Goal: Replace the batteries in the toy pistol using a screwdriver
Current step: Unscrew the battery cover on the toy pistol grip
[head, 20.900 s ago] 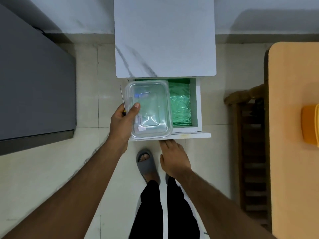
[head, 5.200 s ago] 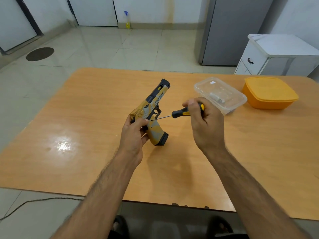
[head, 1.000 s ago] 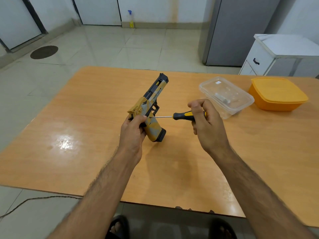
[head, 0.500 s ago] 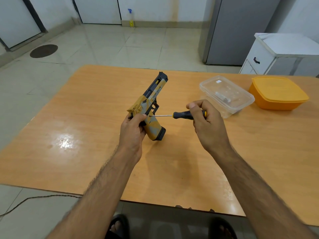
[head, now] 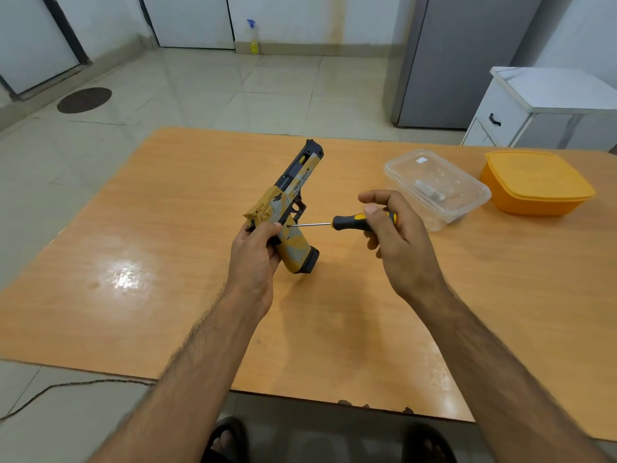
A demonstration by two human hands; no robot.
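A yellow, grey and black toy pistol (head: pixel 291 208) stands with its grip base on the wooden table (head: pixel 167 262), barrel pointing away. My left hand (head: pixel 257 259) grips the rear of the pistol and its handle. My right hand (head: pixel 397 242) pinches the black and yellow handle of a screwdriver (head: pixel 347 222) between thumb and fingers. The thin metal shaft lies level and its tip touches the right side of the pistol just above the grip.
A clear plastic box (head: pixel 437 187) with small items inside sits right of my right hand. An orange lidded container (head: pixel 534 182) stands further right. A white drawer cabinet (head: pixel 547 108) and a grey fridge (head: pixel 457 58) stand beyond the table.
My right fingers have shifted on the screwdriver handle, thumb now on top. The tip stays at the same spot on the pistol. My left hand keeps its hold.
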